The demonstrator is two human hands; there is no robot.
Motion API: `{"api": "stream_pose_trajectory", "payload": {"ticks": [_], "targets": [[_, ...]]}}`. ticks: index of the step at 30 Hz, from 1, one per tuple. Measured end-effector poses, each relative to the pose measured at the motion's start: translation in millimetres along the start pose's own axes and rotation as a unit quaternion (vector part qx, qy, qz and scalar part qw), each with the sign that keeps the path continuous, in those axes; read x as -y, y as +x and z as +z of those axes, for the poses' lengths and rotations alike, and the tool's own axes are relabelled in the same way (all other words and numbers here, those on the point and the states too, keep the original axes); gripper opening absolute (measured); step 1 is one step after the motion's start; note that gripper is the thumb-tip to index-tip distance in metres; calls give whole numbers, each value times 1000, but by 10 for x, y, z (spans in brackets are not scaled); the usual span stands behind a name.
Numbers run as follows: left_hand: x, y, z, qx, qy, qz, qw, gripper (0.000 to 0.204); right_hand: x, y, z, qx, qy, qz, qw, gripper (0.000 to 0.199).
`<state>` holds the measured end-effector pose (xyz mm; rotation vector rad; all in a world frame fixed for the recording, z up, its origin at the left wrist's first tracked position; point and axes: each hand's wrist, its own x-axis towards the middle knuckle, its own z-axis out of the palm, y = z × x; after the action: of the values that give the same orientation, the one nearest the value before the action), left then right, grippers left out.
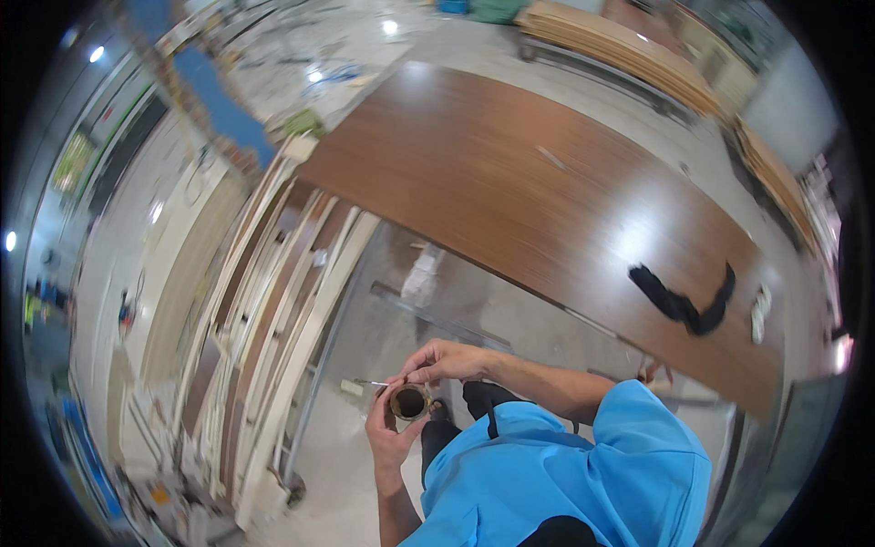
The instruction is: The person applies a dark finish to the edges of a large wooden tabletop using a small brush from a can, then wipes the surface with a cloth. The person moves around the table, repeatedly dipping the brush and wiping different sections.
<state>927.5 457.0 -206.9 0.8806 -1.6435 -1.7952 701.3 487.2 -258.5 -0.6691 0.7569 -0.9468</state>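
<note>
My left hand (386, 436) holds a small brown roll of tape (408, 401) from below, close in front of my blue shirt. My right hand (444, 361) is closed over the roll's top edge, its fingertips pinching at the rim. A thin pale strip (365, 384) sticks out to the left of the roll. A large brown wood-grain panel (538, 191) lies flat ahead of both hands.
A black cloth (679, 301) and a small white object (759, 313) lie on the panel's right end. Several long boards (273, 319) stand stacked at left. Stacks of pale sheets (620, 46) sit at the far side. The grey concrete floor (337, 456) is below.
</note>
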Motion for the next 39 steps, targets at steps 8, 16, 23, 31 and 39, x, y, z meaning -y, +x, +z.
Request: {"api": "stream_pose_trajectory", "payload": {"ticks": [8, 16, 23, 31, 39], "targets": [[509, 183, 448, 339, 19, 9, 940, 77, -964, -1196, 170, -286, 109, -76, 949, 23], [641, -1923, 2478, 559, -41, -26, 828, 69, -2746, -4021, 1626, -488, 233, -184, 821, 23], [278, -4726, 5484, 739, 17, 4, 673, 68, -4168, -7584, 3056, -563, 345, -356, 661, 26], [1026, -9050, 8355, 883, 37, 9, 467, 74, -6874, -11195, 5196, -751, 273, -436, 413, 32], [1042, -11862, 9848, 980, 31, -39, 190, 78, -7943, -12903, 6950, -884, 193, -380, 191, 24]]}}
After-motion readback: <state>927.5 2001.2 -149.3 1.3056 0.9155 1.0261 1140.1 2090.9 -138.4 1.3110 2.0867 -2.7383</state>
